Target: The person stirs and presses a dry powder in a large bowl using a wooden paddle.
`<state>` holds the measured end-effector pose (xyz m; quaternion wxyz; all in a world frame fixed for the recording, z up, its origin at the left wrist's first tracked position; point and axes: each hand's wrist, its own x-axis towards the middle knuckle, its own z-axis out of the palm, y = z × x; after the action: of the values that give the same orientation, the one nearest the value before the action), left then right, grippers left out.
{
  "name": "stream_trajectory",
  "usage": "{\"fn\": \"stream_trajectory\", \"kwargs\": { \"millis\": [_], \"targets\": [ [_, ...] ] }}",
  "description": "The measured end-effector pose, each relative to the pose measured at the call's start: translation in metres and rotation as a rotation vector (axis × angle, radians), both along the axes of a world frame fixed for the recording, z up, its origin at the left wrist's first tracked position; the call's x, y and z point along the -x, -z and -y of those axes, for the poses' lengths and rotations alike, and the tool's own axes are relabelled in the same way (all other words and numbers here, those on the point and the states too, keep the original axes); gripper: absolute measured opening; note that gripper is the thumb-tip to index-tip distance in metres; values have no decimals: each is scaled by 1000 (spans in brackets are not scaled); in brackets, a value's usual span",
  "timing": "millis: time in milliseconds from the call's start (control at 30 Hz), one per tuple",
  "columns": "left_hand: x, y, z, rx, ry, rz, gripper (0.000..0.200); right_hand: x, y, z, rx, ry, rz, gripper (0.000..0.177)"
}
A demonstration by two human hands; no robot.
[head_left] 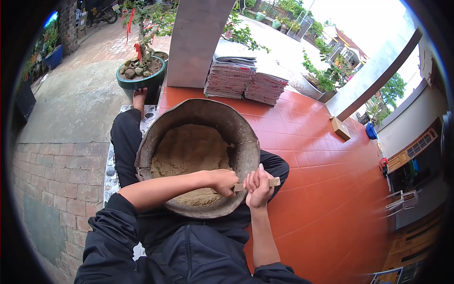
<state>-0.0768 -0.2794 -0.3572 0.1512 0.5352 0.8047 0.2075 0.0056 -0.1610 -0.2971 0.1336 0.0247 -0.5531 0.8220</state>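
A wide, worn grey-brown basin rests on the lap, its rim uneven. Brown powdery material lies inside it, with a paler patch near the front. My right hand is wrapped around a light-tan stick at the basin's right rim, and one end of the stick sticks out past the fist. Closed at the other end of this stick, over the basin, is my left hand; its fingertips are partly hidden.
Stacks of bundled paper-like sheets stand on the red tiled floor beside a pillar. A green plant pot is near the bare foot. A small box sits by the right pillar.
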Motion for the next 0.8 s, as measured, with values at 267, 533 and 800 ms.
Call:
{"fn": "stream_trajectory", "kwargs": {
  "millis": [267, 533, 800],
  "targets": [
    [-11, -13, -7, 243, 172, -60, 30, -33, 20, -2, 163, 177, -46, 45],
    [1, -23, -5, -436, 43, -438, 27, -41, -12, 11, -613, 152, -564, 38],
    [-25, -4, -5, -123, 63, -88, 22, -51, -2, 2, -541, -30, -202, 38]
  ]
}}
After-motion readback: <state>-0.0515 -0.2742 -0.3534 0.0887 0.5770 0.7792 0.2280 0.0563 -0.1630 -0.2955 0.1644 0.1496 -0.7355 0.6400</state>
